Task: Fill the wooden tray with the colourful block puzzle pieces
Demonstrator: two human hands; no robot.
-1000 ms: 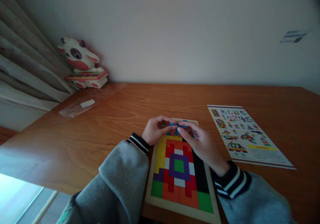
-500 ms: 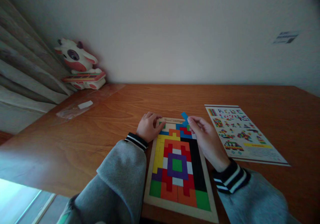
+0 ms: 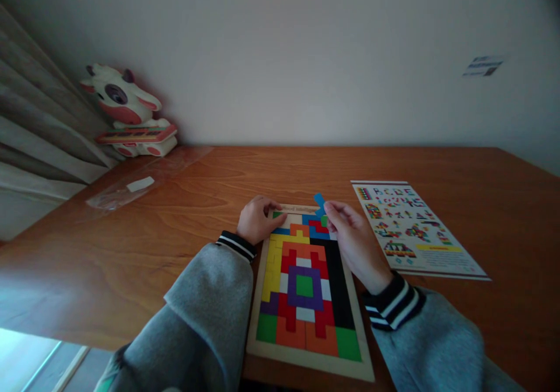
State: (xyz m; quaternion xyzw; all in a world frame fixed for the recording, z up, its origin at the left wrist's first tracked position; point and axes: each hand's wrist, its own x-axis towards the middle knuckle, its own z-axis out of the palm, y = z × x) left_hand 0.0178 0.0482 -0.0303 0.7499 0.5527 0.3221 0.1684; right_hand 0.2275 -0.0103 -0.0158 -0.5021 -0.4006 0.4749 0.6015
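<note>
A wooden puzzle board [image 3: 365, 368] lies in front of me, filled with flat coloured blocks in green, orange, red, purple, white, yellow and black. Pinched between the thumb and fingers of my right hand [image 3: 354, 237] is a blue puzzle piece [image 3: 319, 204], raised above the board's top right part. My left hand [image 3: 258, 220] rests at the board's top left corner, thumb stretched over the upper blocks and fingers bent at the rim; it grips no loose piece that I can see. My right fingers hide part of the board's upper right corner.
To the right lies a printed sheet [image 3: 415, 228] of coloured pattern pictures. Clear plastic wrapping [image 3: 114, 196] with a white label is on the wooden table [image 3: 188, 205] at left. A cow toy with a keyboard [image 3: 131, 112] stands at the back left by the curtain [image 3: 39, 106].
The whole view has shifted slightly, so things sit a little further left. Still in my right hand, the blue piece has barely moved over the board; my left hand stays at the corner.
</note>
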